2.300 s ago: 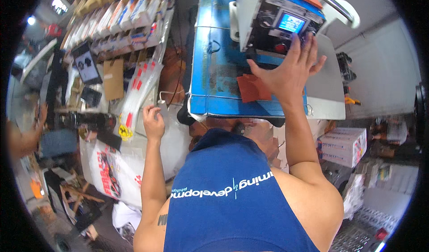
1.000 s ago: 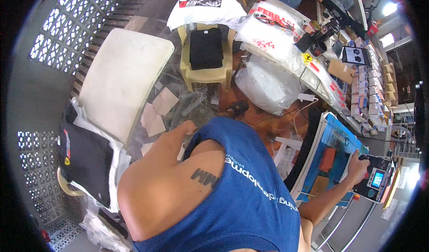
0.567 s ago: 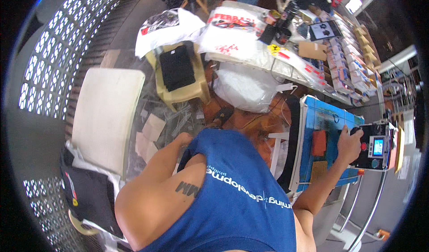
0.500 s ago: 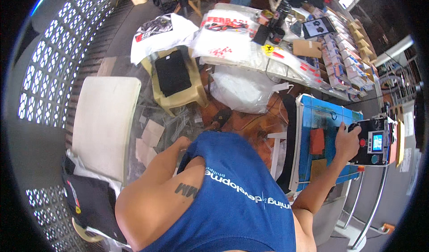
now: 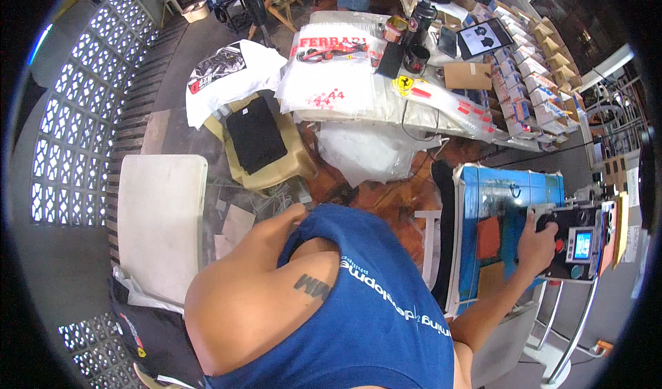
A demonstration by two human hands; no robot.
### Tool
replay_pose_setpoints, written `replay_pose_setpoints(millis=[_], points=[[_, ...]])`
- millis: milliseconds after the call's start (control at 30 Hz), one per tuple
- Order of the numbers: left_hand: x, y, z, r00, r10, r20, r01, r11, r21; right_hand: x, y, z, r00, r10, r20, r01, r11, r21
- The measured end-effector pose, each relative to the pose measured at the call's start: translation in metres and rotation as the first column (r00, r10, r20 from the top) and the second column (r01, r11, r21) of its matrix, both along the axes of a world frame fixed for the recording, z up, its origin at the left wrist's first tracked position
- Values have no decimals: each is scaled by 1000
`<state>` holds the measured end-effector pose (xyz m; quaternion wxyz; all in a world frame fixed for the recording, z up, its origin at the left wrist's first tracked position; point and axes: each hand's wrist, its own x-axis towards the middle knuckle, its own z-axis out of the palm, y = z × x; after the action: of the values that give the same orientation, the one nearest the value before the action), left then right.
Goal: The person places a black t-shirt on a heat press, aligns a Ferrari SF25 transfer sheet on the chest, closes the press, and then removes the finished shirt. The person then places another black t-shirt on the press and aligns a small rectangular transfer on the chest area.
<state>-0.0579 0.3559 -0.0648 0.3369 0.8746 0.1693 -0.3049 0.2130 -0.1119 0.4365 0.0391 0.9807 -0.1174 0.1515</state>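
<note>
My right hand (image 5: 536,241) reaches out to the right and grips the left edge of a black control box (image 5: 576,247) on a heat press; the box has a small lit blue screen. Just left of the hand lies the press's blue plate (image 5: 507,199), with an orange-red square (image 5: 488,237) and a tan square (image 5: 491,278) on it. My left arm (image 5: 272,227) stretches forward over my blue sleeveless shirt, and its hand is hidden behind the arm and shoulder.
Ahead stands a long table (image 5: 427,110) with white bagged shirts (image 5: 331,65), black cups (image 5: 417,56), a tablet (image 5: 486,37) and rows of small boxes (image 5: 534,89). A black folded shirt (image 5: 256,135) lies on a yellowish chair. A white board (image 5: 162,216) sits at left.
The view has swung from the press toward the floor and the table. My right hand went from lying spread over the press to holding the control box's edge, where it stays.
</note>
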Motion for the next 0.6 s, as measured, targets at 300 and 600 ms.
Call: replay_pose_setpoints(millis=[300,600], points=[[119,66,-16,985,-155,71,151,987,60,19,13,-6,959,-278,-52,271,957,-108],[184,139,-19,885,-451,112,435,889,145,22,15,-16,936,-345,75,351,931,-96]])
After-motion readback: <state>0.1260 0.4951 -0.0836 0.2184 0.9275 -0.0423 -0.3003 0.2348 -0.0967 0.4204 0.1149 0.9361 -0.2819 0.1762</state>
